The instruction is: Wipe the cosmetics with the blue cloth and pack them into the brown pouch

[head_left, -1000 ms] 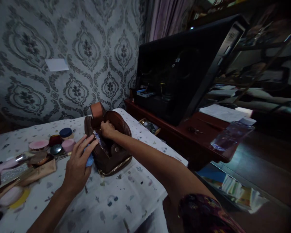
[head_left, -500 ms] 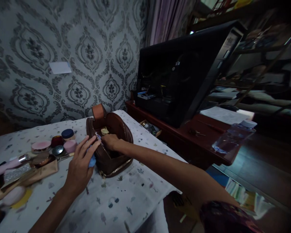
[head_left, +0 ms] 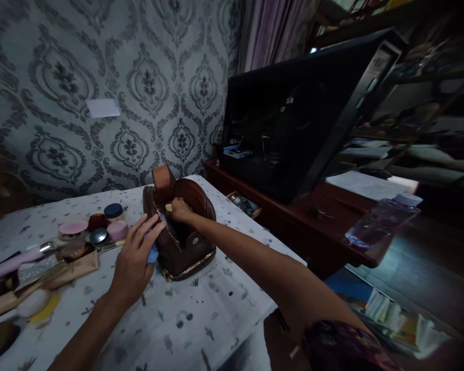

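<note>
- Right hand (head_left: 181, 210) has shifted toward the back of the open brown bag (head_left: 189, 256), left of centre in the frame, since the earlier view; its fingers meet a gold-coloured item (head_left: 169, 207), but whether they grip it I cannot tell.
- Bag could tip on the tabletop (head_left: 201, 317) if a tug inside outweighs the left hand's (head_left: 134, 255) steadying.
- Left fingers lie over the rim, grip unclear; a blue item (head_left: 152, 253) beside the palm could drop if that hand lifts.
- Pink jar (head_left: 118, 230), near those fingers, could be knocked by a leftward swing.
</note>
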`<state>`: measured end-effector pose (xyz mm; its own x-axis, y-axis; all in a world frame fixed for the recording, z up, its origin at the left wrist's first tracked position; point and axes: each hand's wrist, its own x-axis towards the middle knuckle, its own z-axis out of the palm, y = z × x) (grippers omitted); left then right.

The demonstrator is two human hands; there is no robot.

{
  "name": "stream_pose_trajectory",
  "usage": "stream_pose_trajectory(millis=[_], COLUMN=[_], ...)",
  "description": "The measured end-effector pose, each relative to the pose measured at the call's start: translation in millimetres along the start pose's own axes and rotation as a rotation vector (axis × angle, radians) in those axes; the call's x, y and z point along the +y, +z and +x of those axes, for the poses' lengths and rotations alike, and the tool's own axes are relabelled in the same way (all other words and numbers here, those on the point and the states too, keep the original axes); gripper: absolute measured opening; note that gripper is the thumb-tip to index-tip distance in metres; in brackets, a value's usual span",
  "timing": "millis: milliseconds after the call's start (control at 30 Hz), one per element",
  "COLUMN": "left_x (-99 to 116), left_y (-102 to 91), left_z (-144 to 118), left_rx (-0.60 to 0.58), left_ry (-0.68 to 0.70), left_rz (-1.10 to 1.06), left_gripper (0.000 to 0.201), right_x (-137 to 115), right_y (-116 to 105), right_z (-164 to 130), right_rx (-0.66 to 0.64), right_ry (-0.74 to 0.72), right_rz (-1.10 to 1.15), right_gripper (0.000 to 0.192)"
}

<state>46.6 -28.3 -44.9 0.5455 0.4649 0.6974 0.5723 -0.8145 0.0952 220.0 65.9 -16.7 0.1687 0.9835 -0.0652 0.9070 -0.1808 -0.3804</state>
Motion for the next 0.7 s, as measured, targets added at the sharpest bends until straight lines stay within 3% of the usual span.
stream_pose_trajectory(millis=[700], left_x=[-1.5], left_y=[2.3], left_z=[-1.1], left_rx=[-0.002], left_ry=[-0.014], left_rz=[-0.001], left_gripper=[0.077], right_x=[6.5], right_y=[-3.2], right_z=[1.2], right_rx=[-0.07], right_ry=[-0.097], right_rz=[-0.089], right_gripper=[0.046])
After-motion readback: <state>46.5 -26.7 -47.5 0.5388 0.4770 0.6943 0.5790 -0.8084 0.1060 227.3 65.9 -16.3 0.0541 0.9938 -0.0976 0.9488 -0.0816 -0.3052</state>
